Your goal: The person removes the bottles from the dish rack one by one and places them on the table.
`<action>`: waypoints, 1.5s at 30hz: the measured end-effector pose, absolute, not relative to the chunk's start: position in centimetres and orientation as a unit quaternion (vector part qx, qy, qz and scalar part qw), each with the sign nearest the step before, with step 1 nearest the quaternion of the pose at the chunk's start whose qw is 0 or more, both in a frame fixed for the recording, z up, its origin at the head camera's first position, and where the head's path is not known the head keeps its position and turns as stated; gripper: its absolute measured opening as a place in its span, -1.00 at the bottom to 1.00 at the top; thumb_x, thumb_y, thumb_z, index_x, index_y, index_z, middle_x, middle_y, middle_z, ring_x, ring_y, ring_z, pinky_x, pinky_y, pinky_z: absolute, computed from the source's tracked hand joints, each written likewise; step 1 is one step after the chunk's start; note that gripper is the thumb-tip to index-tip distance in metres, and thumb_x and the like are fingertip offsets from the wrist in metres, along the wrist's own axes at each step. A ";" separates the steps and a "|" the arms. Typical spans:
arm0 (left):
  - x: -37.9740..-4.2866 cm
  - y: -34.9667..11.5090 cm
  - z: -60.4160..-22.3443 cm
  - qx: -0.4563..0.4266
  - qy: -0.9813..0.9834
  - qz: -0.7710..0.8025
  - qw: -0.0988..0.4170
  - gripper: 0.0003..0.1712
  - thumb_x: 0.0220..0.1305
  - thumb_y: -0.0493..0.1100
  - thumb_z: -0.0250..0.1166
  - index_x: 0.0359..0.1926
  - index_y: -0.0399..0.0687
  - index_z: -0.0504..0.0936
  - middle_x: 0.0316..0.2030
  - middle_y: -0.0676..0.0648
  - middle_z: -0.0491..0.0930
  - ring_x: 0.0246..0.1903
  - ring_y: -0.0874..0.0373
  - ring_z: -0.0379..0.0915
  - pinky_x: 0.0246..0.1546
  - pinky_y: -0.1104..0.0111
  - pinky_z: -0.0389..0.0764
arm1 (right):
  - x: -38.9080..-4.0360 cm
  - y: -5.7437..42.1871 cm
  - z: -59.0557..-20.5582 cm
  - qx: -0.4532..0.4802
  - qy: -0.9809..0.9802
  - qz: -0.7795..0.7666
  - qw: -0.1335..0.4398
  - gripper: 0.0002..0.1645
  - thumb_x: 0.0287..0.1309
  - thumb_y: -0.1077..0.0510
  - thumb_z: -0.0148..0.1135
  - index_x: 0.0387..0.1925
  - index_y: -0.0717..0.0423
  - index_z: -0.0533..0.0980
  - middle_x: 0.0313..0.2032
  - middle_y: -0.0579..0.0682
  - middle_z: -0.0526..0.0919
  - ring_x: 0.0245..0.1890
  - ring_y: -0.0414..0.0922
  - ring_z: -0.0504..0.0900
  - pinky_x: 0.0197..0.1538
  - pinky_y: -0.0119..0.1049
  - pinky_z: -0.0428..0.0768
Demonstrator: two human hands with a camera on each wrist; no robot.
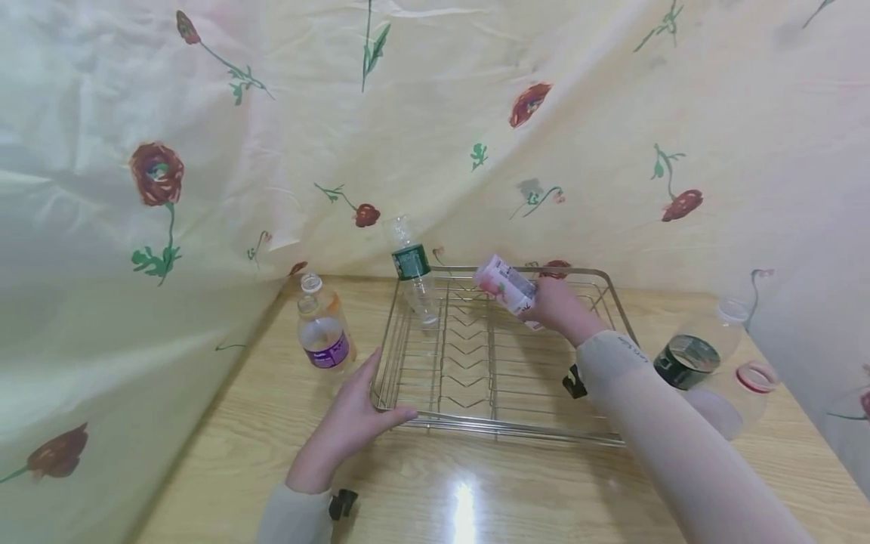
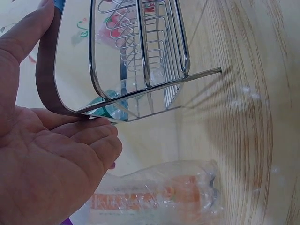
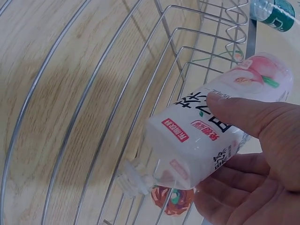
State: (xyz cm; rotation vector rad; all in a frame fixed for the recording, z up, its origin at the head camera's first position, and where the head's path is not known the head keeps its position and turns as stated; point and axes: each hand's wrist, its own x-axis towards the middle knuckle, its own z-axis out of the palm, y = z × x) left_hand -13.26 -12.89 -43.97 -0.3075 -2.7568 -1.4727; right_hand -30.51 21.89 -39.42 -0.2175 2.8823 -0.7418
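Observation:
My right hand (image 1: 560,308) grips a plastic bottle (image 1: 506,287) with a white and pink peach label over the back of a wire rack (image 1: 476,423). In the right wrist view the bottle (image 3: 211,124) is tilted, its uncapped neck (image 3: 133,178) pointing down toward the wires, with the thumb across the label and the fingers beneath. My left hand (image 1: 350,415) lies at the rack's near left corner, fingers straight along the side and thumb along the front. From the left wrist, thumb and fingers span the rack's flat metal rim (image 2: 46,70).
A clear bottle with a green label (image 1: 411,262) stands neck up in the rack's back left. Left of the rack are a purple-labelled bottle (image 1: 328,351) and an orange-tinted one (image 1: 333,304). Two more bottles, one dark-labelled (image 1: 688,361), one red-rimmed (image 1: 756,378), stand right. Flowered cloth (image 1: 435,136) hangs behind.

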 end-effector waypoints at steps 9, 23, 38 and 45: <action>-13.2 -12.8 -43.9 -0.092 -0.882 -0.463 0.000 0.38 -0.05 0.14 0.66 0.61 -0.10 0.01 0.51 -0.19 0.14 0.46 -0.19 0.05 0.41 -0.09 0.14 | -31.0 22.4 -39.7 -0.087 0.966 -0.233 0.069 -0.44 0.07 0.19 0.55 0.00 0.42 0.51 -0.23 0.23 0.67 -0.30 0.09 0.67 -0.21 -0.05 0.70; -13.1 -12.8 -43.9 -0.093 -0.879 -0.468 -0.006 0.36 -0.03 0.13 0.64 0.62 -0.08 -0.01 0.53 -0.19 0.11 0.48 -0.18 0.01 0.42 -0.09 0.10 | -29.4 22.7 -38.5 -0.086 0.960 -0.263 0.050 -0.35 0.04 0.15 0.54 0.07 0.40 0.46 -0.19 0.24 0.64 -0.27 0.10 0.65 -0.24 -0.10 0.71; -13.0 -12.8 -43.8 -0.091 -0.887 -0.453 -0.008 0.37 -0.01 0.11 0.64 0.61 -0.15 -0.04 0.53 -0.22 0.09 0.47 -0.20 0.01 0.43 -0.07 0.10 | -25.9 21.1 -34.6 -0.152 0.957 -0.243 -0.033 -0.47 0.00 0.12 0.57 -0.07 0.34 0.55 -0.33 0.11 0.64 -0.38 0.03 0.62 -0.29 -0.07 0.68; -12.9 -12.7 -43.8 -0.097 -0.885 -0.456 -0.003 0.35 0.00 0.08 0.64 0.61 -0.16 -0.02 0.53 -0.21 0.09 0.47 -0.19 0.01 0.43 -0.05 0.09 | -23.7 20.5 -33.1 -0.171 0.951 -0.256 -0.039 -0.49 0.05 0.14 0.55 -0.03 0.31 0.55 -0.29 0.10 0.64 -0.36 0.01 0.62 -0.28 -0.07 0.67</action>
